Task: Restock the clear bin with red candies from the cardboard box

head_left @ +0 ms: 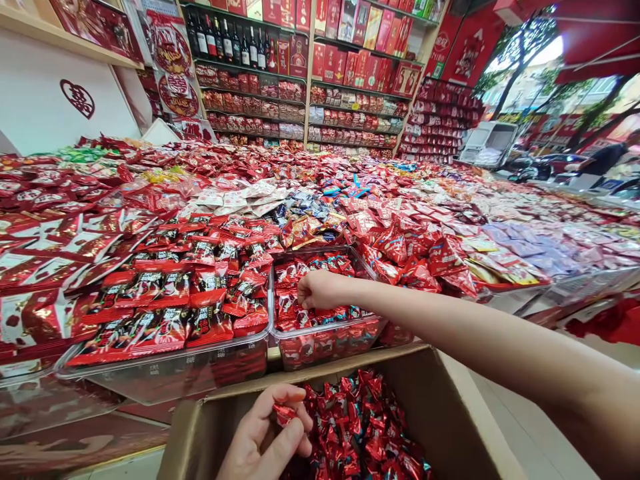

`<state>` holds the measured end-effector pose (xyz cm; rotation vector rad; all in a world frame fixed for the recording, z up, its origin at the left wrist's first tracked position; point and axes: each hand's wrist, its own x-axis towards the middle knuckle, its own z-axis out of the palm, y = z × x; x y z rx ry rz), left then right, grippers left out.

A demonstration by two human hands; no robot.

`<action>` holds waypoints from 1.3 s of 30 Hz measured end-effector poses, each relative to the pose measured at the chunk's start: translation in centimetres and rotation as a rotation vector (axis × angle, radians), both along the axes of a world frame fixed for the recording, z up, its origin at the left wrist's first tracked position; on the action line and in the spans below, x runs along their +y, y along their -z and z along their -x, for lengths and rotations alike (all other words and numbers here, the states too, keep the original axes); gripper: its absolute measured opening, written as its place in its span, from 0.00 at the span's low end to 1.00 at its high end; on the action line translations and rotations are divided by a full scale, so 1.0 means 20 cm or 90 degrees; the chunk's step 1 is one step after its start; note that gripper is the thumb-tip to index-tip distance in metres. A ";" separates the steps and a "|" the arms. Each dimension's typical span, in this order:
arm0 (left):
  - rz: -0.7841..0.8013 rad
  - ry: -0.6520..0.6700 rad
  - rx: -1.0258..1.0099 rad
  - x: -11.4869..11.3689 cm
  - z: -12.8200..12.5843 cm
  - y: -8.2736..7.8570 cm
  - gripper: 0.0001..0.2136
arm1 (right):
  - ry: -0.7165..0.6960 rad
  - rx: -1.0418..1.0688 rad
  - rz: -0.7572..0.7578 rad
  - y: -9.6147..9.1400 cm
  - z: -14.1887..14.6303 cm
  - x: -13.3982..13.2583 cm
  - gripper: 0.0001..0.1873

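My left hand (265,437) is over the cardboard box (475,420), its fingers closed around a red wrapped candy (285,415). Loose red wrapped candies (363,427) with some blue on them fill the box below it. Reaching in from the right, my right hand (325,289) is curled over a clear plastic bin (327,330) of similar red candies (290,273). Its fingers are closed, and whatever they may hold is hidden.
Left of that bin is another clear bin (170,360) with red and black packets (165,287). Heaped packaged sweets (350,173) spread behind. Shelves (307,73) with bottles and red boxes stand at the back. A person (607,160) is at the far right.
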<state>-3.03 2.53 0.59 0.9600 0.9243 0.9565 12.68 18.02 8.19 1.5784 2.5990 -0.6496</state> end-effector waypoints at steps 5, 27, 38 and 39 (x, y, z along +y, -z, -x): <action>-0.015 0.027 0.041 0.00 0.00 0.01 0.11 | -0.003 0.021 -0.063 0.00 0.01 -0.03 0.11; -0.018 0.014 0.100 0.00 -0.01 0.01 0.12 | -0.065 -0.069 -0.099 0.01 0.10 0.00 0.10; 0.038 0.001 -0.110 0.00 -0.02 -0.02 0.19 | -0.073 0.231 -0.192 -0.16 -0.05 -0.32 0.08; 0.048 0.010 -0.131 0.00 -0.03 -0.03 0.20 | -0.081 0.239 -0.172 -0.16 -0.06 -0.39 0.08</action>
